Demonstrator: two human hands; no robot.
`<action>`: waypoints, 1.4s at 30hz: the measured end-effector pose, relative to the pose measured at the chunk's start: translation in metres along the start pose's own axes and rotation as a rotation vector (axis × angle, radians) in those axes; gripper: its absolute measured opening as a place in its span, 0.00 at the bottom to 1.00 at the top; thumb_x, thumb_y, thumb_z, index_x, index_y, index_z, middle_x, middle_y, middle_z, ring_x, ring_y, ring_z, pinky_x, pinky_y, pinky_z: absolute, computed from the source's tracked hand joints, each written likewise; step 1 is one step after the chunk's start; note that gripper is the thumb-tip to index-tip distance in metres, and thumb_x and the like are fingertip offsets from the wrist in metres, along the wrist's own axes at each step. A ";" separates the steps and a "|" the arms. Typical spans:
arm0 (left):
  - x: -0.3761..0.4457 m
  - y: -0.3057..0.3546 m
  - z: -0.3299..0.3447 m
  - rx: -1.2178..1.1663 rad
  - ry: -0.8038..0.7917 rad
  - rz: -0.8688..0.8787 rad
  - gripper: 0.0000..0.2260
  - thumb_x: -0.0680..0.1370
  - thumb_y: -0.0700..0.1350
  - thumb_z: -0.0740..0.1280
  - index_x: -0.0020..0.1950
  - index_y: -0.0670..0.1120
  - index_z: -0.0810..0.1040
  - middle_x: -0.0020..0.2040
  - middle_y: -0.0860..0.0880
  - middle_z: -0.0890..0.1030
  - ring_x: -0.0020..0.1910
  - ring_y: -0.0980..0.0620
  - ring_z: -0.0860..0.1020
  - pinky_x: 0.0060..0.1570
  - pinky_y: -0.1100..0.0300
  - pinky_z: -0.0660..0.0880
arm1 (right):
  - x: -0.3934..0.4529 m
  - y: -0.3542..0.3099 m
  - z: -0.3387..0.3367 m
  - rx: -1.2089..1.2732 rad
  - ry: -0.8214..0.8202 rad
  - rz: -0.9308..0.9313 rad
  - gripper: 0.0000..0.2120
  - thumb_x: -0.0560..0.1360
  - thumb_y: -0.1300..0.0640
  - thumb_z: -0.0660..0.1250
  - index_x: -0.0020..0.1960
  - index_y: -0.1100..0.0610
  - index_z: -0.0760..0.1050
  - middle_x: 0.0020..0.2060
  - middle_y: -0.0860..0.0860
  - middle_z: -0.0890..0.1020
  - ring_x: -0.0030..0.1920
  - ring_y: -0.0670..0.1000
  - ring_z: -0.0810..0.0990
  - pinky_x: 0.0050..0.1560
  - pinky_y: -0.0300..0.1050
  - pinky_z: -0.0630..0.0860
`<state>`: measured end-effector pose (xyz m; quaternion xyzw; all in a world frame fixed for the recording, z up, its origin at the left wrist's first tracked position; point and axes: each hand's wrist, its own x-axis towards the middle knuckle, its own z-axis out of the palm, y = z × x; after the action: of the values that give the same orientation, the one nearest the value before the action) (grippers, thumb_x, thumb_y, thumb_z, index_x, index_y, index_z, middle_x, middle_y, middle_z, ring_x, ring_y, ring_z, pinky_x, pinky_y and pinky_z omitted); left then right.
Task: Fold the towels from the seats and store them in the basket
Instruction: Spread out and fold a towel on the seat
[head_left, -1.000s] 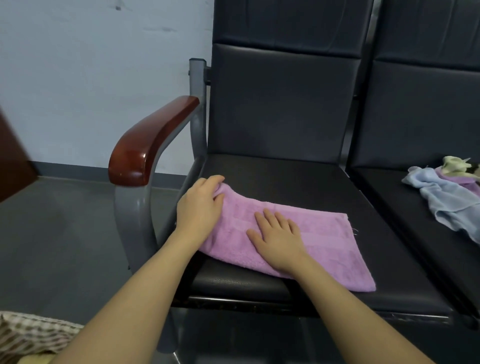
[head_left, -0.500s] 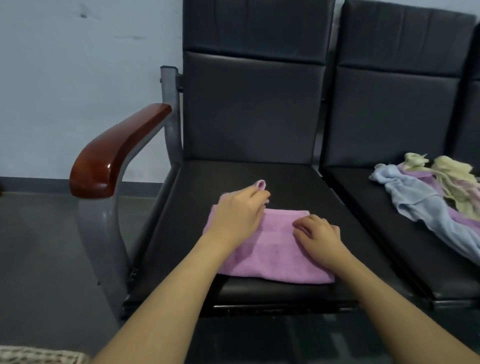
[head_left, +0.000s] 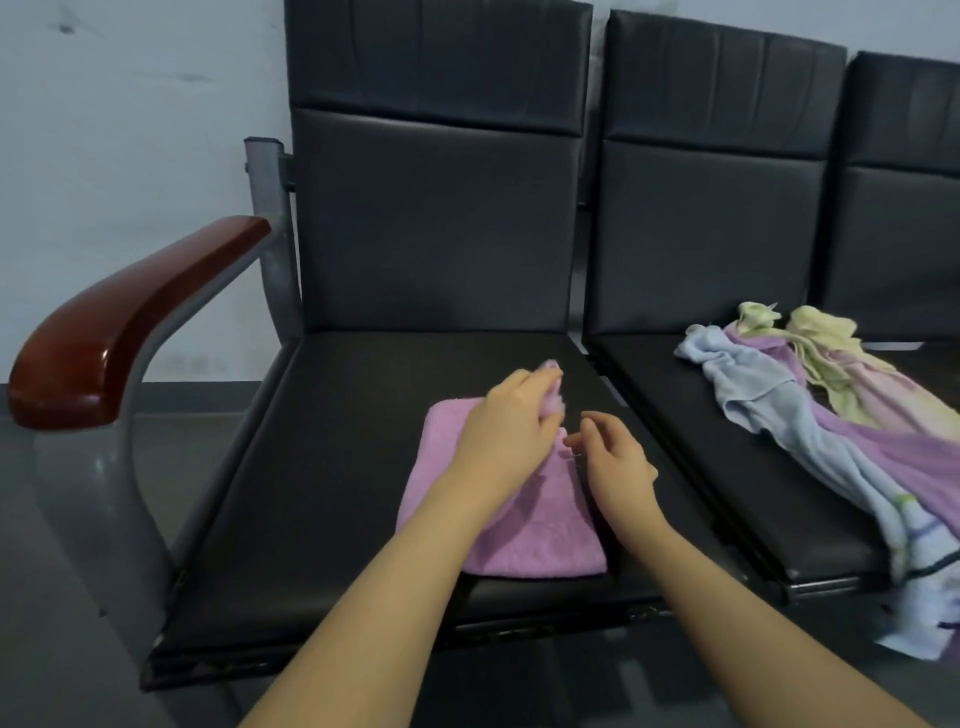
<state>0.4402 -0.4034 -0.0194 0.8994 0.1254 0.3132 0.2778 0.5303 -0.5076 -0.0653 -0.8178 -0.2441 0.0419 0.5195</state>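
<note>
A purple towel (head_left: 524, 535) lies folded on the black seat (head_left: 322, 467) of the left chair. My left hand (head_left: 506, 436) grips a lifted flap of it at the towel's far right corner, with the cloth bunched in the fingers. Just to the right, my right hand (head_left: 615, 462) has its fingers curled and pinches the towel's right edge. A loose pile of towels (head_left: 810, 395), blue, purple, yellow and pink, sprawls over the neighbouring seat. No basket is in view.
A red-brown wooden armrest (head_left: 119, 322) on a grey metal frame stands at the left of the chair. One blue towel end (head_left: 924, 587) hangs over the front edge of the right seat. A third seat shows at the far right, and grey floor lies in front.
The purple towel went from a long strip to a shorter fold. My left hand carried its left end over to the right, and my right hand shifted to the right edge.
</note>
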 end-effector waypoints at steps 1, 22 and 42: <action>-0.001 -0.003 0.003 0.016 -0.132 -0.055 0.21 0.80 0.48 0.63 0.72 0.50 0.67 0.65 0.48 0.73 0.59 0.49 0.75 0.58 0.51 0.73 | 0.001 0.001 0.000 -0.011 0.011 0.011 0.12 0.82 0.50 0.55 0.62 0.50 0.72 0.41 0.41 0.81 0.49 0.40 0.74 0.61 0.43 0.55; -0.023 -0.061 -0.005 0.439 -0.436 -0.236 0.21 0.81 0.59 0.49 0.69 0.56 0.71 0.72 0.56 0.67 0.72 0.52 0.61 0.66 0.50 0.57 | 0.017 0.007 0.019 -0.426 0.096 -0.263 0.19 0.77 0.59 0.64 0.67 0.53 0.70 0.62 0.51 0.73 0.61 0.53 0.69 0.61 0.47 0.58; -0.048 -0.076 -0.041 0.417 -0.357 -0.152 0.18 0.82 0.54 0.53 0.65 0.48 0.74 0.65 0.51 0.74 0.65 0.54 0.68 0.62 0.60 0.55 | 0.007 -0.022 0.038 -0.414 -0.394 -0.294 0.17 0.82 0.48 0.56 0.69 0.46 0.70 0.62 0.42 0.78 0.67 0.41 0.68 0.72 0.48 0.42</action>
<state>0.3735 -0.3435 -0.0599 0.9661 0.2032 0.0958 0.1272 0.5168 -0.4655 -0.0615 -0.8381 -0.4590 0.0734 0.2855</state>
